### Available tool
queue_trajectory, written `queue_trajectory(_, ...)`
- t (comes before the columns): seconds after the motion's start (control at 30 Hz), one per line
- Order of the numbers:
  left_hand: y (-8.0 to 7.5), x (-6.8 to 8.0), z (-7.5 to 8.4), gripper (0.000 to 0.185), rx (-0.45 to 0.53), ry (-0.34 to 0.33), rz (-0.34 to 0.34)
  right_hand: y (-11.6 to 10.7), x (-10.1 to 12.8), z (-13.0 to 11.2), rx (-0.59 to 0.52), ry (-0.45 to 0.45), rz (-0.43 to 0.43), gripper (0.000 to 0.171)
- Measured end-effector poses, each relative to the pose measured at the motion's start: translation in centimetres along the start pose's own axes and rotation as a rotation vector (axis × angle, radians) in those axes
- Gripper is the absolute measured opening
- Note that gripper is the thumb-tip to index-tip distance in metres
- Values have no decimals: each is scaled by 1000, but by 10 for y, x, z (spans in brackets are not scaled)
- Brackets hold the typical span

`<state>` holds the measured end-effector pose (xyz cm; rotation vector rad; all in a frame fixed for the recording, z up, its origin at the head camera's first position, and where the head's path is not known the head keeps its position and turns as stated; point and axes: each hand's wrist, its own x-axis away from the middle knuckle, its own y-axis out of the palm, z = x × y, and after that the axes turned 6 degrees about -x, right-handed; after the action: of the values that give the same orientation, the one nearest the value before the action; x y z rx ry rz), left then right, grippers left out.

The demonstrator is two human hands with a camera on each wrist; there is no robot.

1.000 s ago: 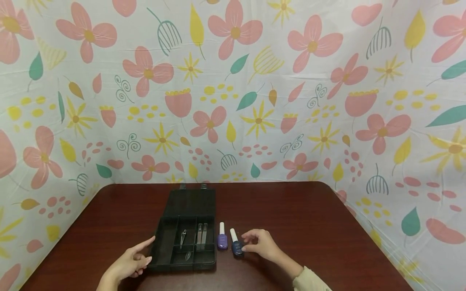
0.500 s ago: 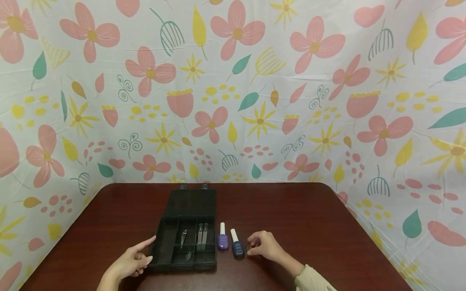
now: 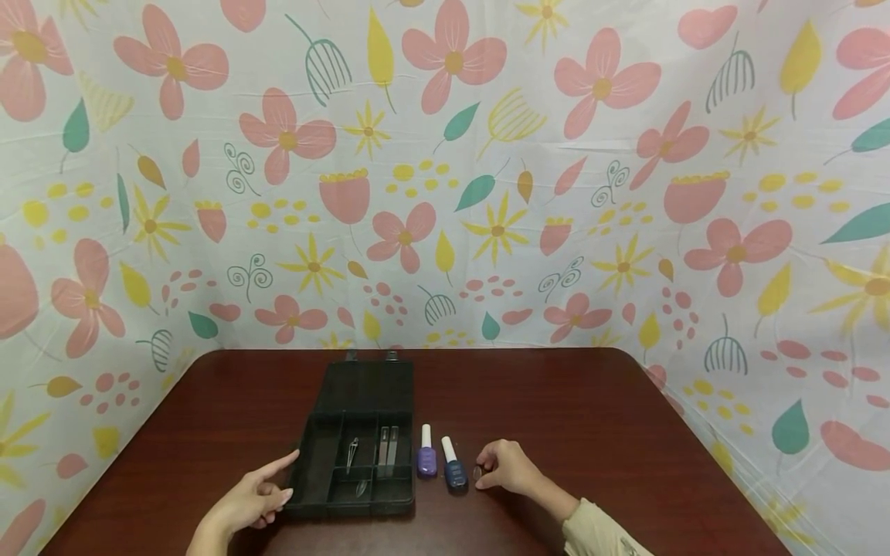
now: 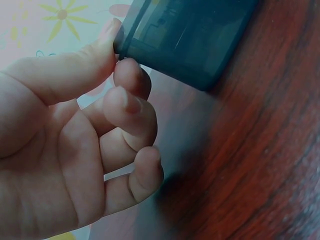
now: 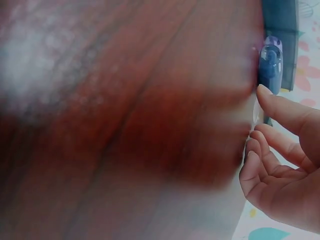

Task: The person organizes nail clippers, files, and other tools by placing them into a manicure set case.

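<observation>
Down at the near edge of the dark red-brown surface (image 3: 570, 417), the left hand (image 3: 246, 502) grips the front left corner of a black organizer box (image 3: 351, 455). The left wrist view shows the thumb lying on the box's upper edge and the index fingertip curled against the same corner from below, so the corner is pinched between them; the other fingers are curled in loosely and touch nothing. The box sits open, its lid laid flat behind it toward the wall. Its compartments hold small metal tools: tweezers (image 3: 350, 453) in a middle slot and two flat nail files (image 3: 387, 446) side by side in the slot to their right.

Just right of the box stand two nail polish bottles, both with white caps: a purple bottle (image 3: 426, 459) nearer the box and a dark blue bottle (image 3: 454, 469) beside it, close together, though I cannot tell whether they touch. The right hand (image 3: 504, 469) rests on the surface just right of the dark blue bottle. Its thumb and index fingertip pinch a small clear item (image 3: 477, 472), too small and blurred to identify; the right wrist view shows it as a pale, see-through sliver at the fingertips, just beside the blue bottle. The remaining fingers are curled under. A light sleeve (image 3: 598, 533) covers the right forearm.

A flower-patterned cloth (image 3: 445, 170) backs the surface on all sides.
</observation>
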<state>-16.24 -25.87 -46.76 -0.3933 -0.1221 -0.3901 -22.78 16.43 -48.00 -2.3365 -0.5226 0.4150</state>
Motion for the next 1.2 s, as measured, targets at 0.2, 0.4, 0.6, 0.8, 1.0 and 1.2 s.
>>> queue_trajectory(0.2, 0, -1, -1, 69, 9, 2, -6, 2, -3, 0, 14, 11, -14, 24)
queue_trajectory(0.4, -1, -2, -1, 68, 0, -3, 1, 2, -5, -1, 7, 16, -23, 24)
queue_trajectory(0.6, 0, -1, 0, 70, 5, -7, 1, 2, -5, -1, 3, 2, -26, 24)
queue_trajectory(0.8, 0, -1, 0, 70, 13, -1, -2, 1, -4, 0, 7, -14, -40, 23)
queue_trajectory(1.0, 0, 0, 1, 69, 14, -1, -1, 0, -5, 2, -11, -33, -37, 23)
queue_trajectory(1.2, 0, 0, 1, 70, 18, -6, -1, 0, -6, 2, -76, -20, -15, 21)
